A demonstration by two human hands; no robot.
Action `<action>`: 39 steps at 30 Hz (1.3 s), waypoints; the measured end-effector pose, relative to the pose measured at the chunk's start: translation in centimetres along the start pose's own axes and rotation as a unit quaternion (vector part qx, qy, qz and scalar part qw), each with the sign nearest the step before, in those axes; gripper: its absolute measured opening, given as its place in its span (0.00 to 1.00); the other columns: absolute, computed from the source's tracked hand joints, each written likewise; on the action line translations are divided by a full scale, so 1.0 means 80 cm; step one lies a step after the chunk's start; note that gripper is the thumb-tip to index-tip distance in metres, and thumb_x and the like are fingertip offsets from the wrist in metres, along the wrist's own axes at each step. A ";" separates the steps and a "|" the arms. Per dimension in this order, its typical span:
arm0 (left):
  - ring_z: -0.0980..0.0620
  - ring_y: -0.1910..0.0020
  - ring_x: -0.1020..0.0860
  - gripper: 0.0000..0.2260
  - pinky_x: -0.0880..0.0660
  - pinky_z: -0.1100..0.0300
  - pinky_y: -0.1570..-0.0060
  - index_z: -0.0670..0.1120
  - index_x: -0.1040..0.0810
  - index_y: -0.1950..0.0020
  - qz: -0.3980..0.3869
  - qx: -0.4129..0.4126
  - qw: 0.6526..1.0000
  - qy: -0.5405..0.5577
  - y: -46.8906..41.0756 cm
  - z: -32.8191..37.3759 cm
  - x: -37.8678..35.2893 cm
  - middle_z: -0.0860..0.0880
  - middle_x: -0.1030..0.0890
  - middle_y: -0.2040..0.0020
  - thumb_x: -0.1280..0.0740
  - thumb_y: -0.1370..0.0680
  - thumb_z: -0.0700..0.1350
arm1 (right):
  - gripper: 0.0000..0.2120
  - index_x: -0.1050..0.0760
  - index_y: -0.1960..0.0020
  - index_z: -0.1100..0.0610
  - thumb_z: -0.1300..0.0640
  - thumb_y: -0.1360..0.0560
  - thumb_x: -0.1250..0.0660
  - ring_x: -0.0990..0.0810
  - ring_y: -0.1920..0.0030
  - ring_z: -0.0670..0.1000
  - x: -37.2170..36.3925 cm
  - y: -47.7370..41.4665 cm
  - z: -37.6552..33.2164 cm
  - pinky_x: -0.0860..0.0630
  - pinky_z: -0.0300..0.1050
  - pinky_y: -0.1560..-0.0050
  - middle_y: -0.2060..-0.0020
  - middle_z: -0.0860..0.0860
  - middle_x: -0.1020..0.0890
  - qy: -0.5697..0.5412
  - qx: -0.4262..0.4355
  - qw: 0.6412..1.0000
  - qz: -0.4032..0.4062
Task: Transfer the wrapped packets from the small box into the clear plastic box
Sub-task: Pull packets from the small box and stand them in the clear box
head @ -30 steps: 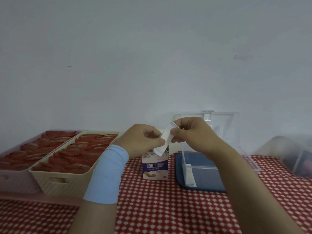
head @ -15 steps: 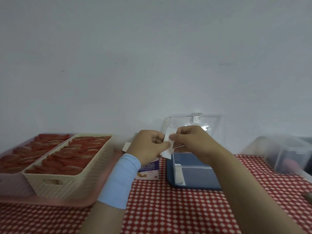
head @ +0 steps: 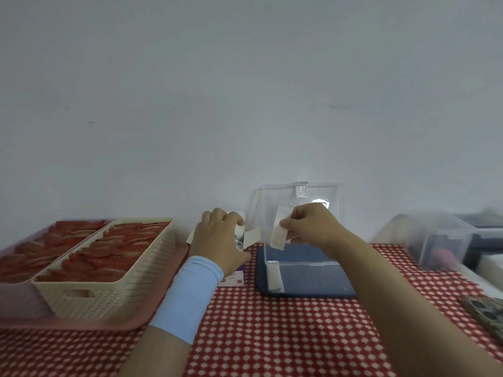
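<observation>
Packet (head: 279, 229), pinched near-upright in the right hand (head: 313, 227), hangs just above the clear box (head: 307, 277), over its left rear corner; the drop looks straight down. Left hand (head: 217, 238) covers the small box (head: 234, 278) left of the clear box, grip unclear.

The clear box (head: 307, 276) is open on top; its lid (head: 262, 208) stands up behind like a wall; the right hand (head: 310, 224), pinching a packet (head: 279, 232), hangs over the opening; the left hand (head: 217, 238) covers the small box (head: 235, 278); the basket (head: 109, 295) blocks the left side.
</observation>
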State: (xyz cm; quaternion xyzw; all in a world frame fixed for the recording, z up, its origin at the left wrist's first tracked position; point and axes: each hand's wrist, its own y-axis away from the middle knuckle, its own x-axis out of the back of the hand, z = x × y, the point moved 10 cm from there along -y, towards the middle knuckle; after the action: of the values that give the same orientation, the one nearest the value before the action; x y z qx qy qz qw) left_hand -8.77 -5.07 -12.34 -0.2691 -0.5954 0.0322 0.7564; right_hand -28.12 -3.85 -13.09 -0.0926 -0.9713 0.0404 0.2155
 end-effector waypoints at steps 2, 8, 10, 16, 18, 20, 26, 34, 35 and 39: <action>0.48 0.26 0.42 0.39 0.40 0.53 0.30 0.57 0.38 0.26 -0.073 0.005 0.995 -0.066 -0.002 -0.017 -0.027 0.51 0.39 0.26 0.24 0.33 0.58 | 0.07 0.20 0.55 0.67 0.63 0.23 0.30 0.13 0.63 0.49 -0.004 -0.001 0.003 0.15 0.44 0.58 0.60 0.57 0.14 0.008 0.002 1.000 0.005; 0.47 0.22 0.43 0.41 0.41 0.48 0.27 0.58 0.46 0.21 -0.145 -0.017 0.985 -0.097 -0.002 -0.022 -0.073 0.52 0.40 0.21 0.27 0.28 0.58 | 0.08 0.21 0.60 0.62 0.61 0.23 0.30 0.14 0.57 0.57 -0.020 -0.007 0.009 0.15 0.53 0.52 0.62 0.56 0.14 0.028 0.011 0.999 0.015; 0.46 0.25 0.38 0.38 0.38 0.48 0.30 0.58 0.43 0.22 -0.116 0.002 0.986 -0.120 -0.005 -0.024 -0.072 0.52 0.36 0.23 0.28 0.28 0.59 | 0.07 0.20 0.58 0.62 0.61 0.23 0.30 0.14 0.57 0.57 -0.021 -0.009 0.011 0.15 0.52 0.52 0.62 0.56 0.14 0.033 0.011 0.999 0.017; 0.45 0.27 0.36 0.40 0.39 0.47 0.30 0.55 0.42 0.23 -0.083 0.067 0.986 -0.128 -0.015 -0.041 -0.076 0.50 0.34 0.25 0.29 0.29 0.64 | 0.07 0.19 0.59 0.61 0.62 0.23 0.31 0.17 0.64 0.49 -0.019 -0.017 0.021 0.18 0.43 0.60 0.64 0.54 0.16 0.058 -0.003 0.998 0.010; 0.43 0.24 0.41 0.40 0.42 0.46 0.28 0.54 0.44 0.22 -0.074 0.064 0.987 -0.128 -0.018 -0.034 -0.068 0.48 0.37 0.23 0.29 0.28 0.62 | 0.06 0.19 0.59 0.61 0.64 0.23 0.32 0.17 0.66 0.47 -0.016 -0.020 0.026 0.20 0.40 0.64 0.64 0.54 0.16 0.061 -0.013 0.998 0.005; 0.45 0.28 0.37 0.30 0.39 0.49 0.30 0.54 0.36 0.25 -0.011 0.031 0.998 -0.060 -0.022 -0.011 -0.041 0.48 0.33 0.27 0.32 0.25 0.57 | 0.05 0.19 0.55 0.64 0.64 0.23 0.32 0.16 0.66 0.48 -0.013 -0.025 0.031 0.19 0.41 0.64 0.62 0.55 0.16 0.076 -0.017 0.997 0.007; 0.51 0.64 0.25 0.12 0.25 0.56 0.55 0.46 0.24 0.61 -0.161 0.077 0.956 0.231 -0.019 0.028 -0.056 0.48 0.22 0.63 0.37 0.20 0.49 | 0.04 0.20 0.53 0.64 0.63 0.24 0.32 0.14 0.59 0.53 -0.027 -0.035 0.056 0.17 0.44 0.60 0.57 0.58 0.15 0.170 -0.074 0.982 -0.046; 0.42 0.55 0.15 0.13 0.19 0.44 0.47 0.37 0.17 0.52 -0.258 0.166 0.878 0.367 -0.014 0.012 -0.131 0.38 0.15 0.56 0.33 0.31 0.42 | 0.07 0.20 0.49 0.61 0.59 0.24 0.29 0.15 0.59 0.52 -0.071 -0.030 0.084 0.16 0.45 0.58 0.54 0.58 0.15 0.242 -0.177 0.938 -0.173; 0.42 0.54 0.15 0.12 0.19 0.44 0.47 0.38 0.16 0.49 -0.263 0.175 0.866 0.386 -0.013 0.009 -0.136 0.40 0.14 0.54 0.32 0.29 0.41 | 0.08 0.20 0.48 0.62 0.59 0.23 0.29 0.13 0.57 0.53 -0.078 -0.028 0.089 0.15 0.47 0.54 0.53 0.59 0.14 0.240 -0.195 0.931 -0.192; 0.44 0.54 0.14 0.10 0.19 0.47 0.45 0.38 0.17 0.47 -0.262 0.174 0.858 0.405 -0.016 0.006 -0.140 0.39 0.15 0.52 0.32 0.24 0.41 | 0.09 0.22 0.43 0.66 0.62 0.19 0.35 0.15 0.48 0.57 -0.095 -0.017 0.093 0.17 0.48 0.48 0.45 0.63 0.16 0.209 -0.235 0.922 -0.226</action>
State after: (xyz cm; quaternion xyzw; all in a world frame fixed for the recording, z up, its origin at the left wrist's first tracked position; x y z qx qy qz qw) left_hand -12.79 -10.08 -21.58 0.0439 -0.2695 -0.1759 0.9458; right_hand -24.77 -6.98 -22.73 0.0755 -0.8809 -0.2591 0.3888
